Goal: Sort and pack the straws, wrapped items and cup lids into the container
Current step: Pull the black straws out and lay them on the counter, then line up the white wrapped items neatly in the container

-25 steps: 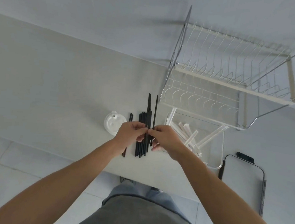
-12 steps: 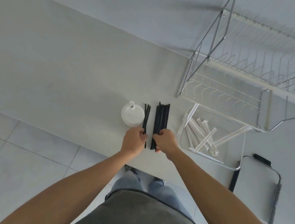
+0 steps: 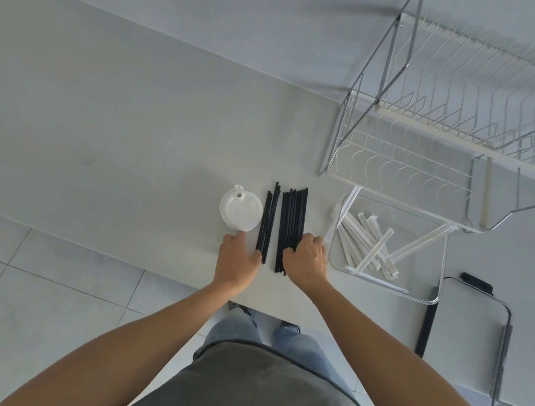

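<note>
A bundle of several black straws (image 3: 292, 218) lies flat on the white counter, and my right hand (image 3: 306, 259) grips its near end with curled fingers. Left of it lies a smaller group of black straws (image 3: 268, 219). The fingertips of my left hand (image 3: 236, 261) touch that group's near ends, with the thumb held apart and pointing toward the stack of white cup lids (image 3: 241, 212). To the right stands a clear container (image 3: 426, 299) with several white wrapped items (image 3: 366, 240) inside, some leaning over its rim.
A wire dish rack (image 3: 426, 145) stands behind the container at the back right. The container's lid (image 3: 471, 334), with dark clips, lies near the counter's front right edge. The counter's front edge (image 3: 157, 267) runs just under my wrists, with tiled floor below.
The straws were held up in both hands; now they lie flat in two groups on the counter. My hands have drawn back to the straws' near ends.
</note>
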